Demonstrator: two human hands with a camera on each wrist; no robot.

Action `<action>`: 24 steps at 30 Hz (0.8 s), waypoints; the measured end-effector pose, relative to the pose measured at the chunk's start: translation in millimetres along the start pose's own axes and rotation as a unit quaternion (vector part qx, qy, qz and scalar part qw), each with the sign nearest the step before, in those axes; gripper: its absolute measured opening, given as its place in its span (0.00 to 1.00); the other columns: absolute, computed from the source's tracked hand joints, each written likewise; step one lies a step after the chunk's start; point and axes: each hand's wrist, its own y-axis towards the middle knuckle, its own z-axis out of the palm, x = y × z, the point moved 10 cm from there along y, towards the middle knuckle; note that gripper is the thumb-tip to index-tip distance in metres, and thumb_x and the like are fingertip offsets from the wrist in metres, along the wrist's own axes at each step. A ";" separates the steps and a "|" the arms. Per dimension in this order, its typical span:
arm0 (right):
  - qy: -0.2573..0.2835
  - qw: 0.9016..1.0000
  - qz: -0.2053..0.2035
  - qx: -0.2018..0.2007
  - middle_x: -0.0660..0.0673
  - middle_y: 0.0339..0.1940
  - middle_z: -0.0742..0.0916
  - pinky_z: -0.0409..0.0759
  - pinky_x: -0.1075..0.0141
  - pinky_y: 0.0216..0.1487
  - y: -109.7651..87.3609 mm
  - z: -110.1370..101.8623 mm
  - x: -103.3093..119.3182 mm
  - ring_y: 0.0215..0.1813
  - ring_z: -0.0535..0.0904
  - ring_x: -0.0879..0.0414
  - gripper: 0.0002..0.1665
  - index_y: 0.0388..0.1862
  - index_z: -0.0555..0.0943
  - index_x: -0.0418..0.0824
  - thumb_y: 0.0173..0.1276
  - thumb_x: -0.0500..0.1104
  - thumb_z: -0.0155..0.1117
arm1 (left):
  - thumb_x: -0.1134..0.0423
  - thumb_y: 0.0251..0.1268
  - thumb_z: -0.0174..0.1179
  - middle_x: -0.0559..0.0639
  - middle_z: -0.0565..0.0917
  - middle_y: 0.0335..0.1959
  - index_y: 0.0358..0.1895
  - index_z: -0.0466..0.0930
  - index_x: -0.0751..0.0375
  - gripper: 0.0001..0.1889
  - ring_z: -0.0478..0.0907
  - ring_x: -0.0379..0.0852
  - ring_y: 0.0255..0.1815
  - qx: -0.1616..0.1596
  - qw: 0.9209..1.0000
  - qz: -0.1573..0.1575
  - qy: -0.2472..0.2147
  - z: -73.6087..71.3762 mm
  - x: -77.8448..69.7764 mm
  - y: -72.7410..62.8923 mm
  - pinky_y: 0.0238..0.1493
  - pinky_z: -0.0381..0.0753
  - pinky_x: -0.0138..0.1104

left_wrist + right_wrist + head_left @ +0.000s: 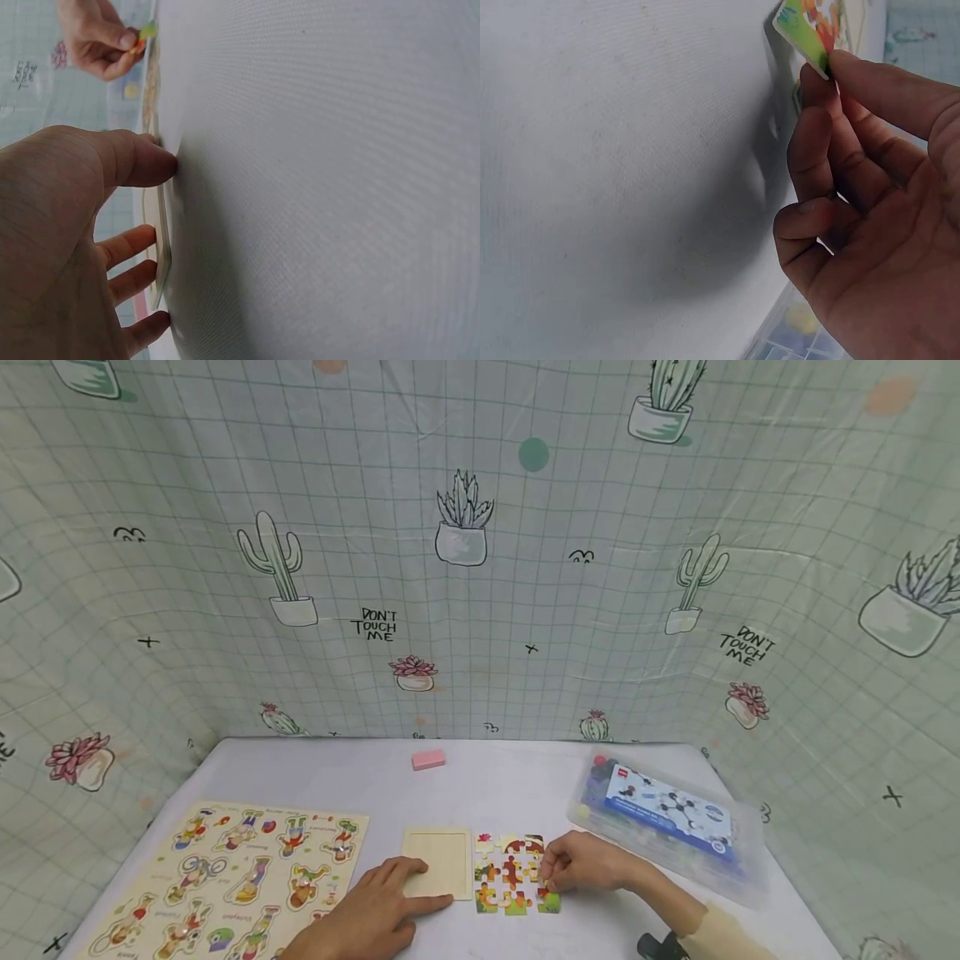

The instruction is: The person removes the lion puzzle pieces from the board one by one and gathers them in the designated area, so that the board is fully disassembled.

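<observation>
My right hand (588, 862) pinches a green-and-orange jigsaw piece (804, 34) between thumb and forefinger, its other fingers curled below. In the right wrist view the piece is tilted up off the white cloth. Several other jigsaw pieces (512, 870) lie in loose rows just left of that hand, with small gaps between them. Beside them is a shallow, square wooden puzzle tray (438, 864) with a bare inside. My left hand (375, 906) rests at its left side, fingers spread, fingertips touching the tray's edge (166, 247).
A wooden board with sports figures (247, 877) lies on the left of the white table (322, 764). A pink block (428, 760) sits at the back. On the right is a clear plastic case (667, 818) with a blue label. A dark object (660, 946) lies near the right forearm.
</observation>
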 end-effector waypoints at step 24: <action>-0.033 0.999 -0.005 -0.006 0.57 0.23 0.80 0.68 0.72 0.30 7.4 5.4 1.4 0.27 0.72 0.65 0.02 0.30 0.85 0.41 0.61 0.37 0.71 | 0.65 0.63 0.58 0.54 0.70 0.65 0.69 0.74 0.30 0.32 0.68 0.54 0.65 -0.031 0.999 0.029 0.008 -0.7 -0.8 -2.3 0.58 0.73 0.52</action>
